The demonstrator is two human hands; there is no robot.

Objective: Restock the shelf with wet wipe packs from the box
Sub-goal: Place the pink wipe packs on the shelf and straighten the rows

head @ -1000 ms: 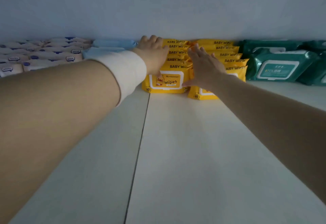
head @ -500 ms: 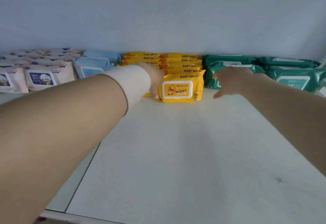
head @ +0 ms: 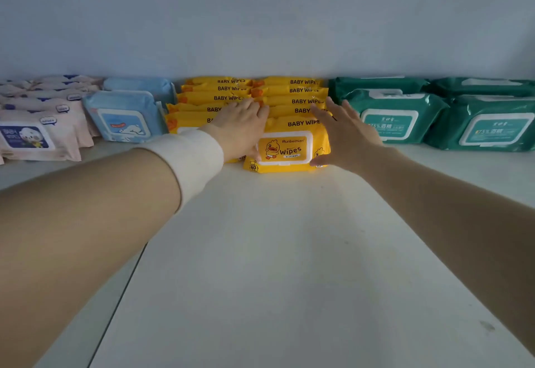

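At the back edge of the shelf [head: 289, 252]: wipe packs stand in rows against the wall, across the whole width.
Green packs [head: 390, 118]: right end of the back edge, two rows, white lids facing forward.
Yellow packs [head: 225, 98]: middle of the back edge, two rows side by side, tops marked "BABY WIPES".
Pink packs [head: 37, 139]: left end of the back edge, several deep.
Blue packs [head: 124, 118]: between pink and yellow, one behind the other.
Left hand [head: 240, 127]: flat on the left yellow row, fingers straight and close together, holding nothing.
Right hand [head: 344, 133]: palm against the right end of the front yellow pack [head: 285, 150], fingers straight and slightly spread, thumb at its lower right corner.
Front yellow pack: head of the right row, upright, duck label forward, between both hands.
White cuff [head: 197, 159]: around the left wrist.
Seam [head: 115, 309]: dark line in the shelf, under the left forearm.
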